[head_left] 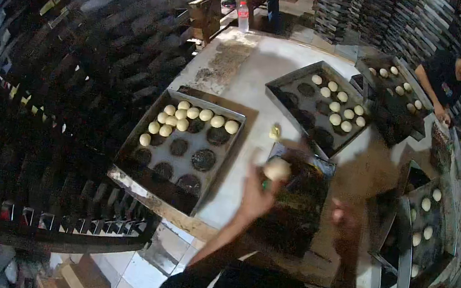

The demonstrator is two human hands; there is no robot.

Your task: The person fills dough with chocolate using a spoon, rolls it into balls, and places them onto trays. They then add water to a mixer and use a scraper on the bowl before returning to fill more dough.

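Observation:
My left hand (259, 193) is closed around a pale round dough ball (277, 169), slightly blurred, above the near middle of the table. To its right, my right hand (344, 218) is raised over a brown area of the tabletop, its fingers smeared by motion and dark. Between the hands lies a dark box-like tray (296, 204). A small yellowish lump (275, 131) sits on the table just beyond my left hand. Left of my hands, a metal tray (179, 147) holds several dough balls at its far and left sides.
Another tray (305, 119) with several balls lies beyond my hands, and one more (395, 97) behind it. Trays (430, 221) stand at the right. A bottle (243, 16) stands at the table's far edge. A person (448, 81) works at the back right.

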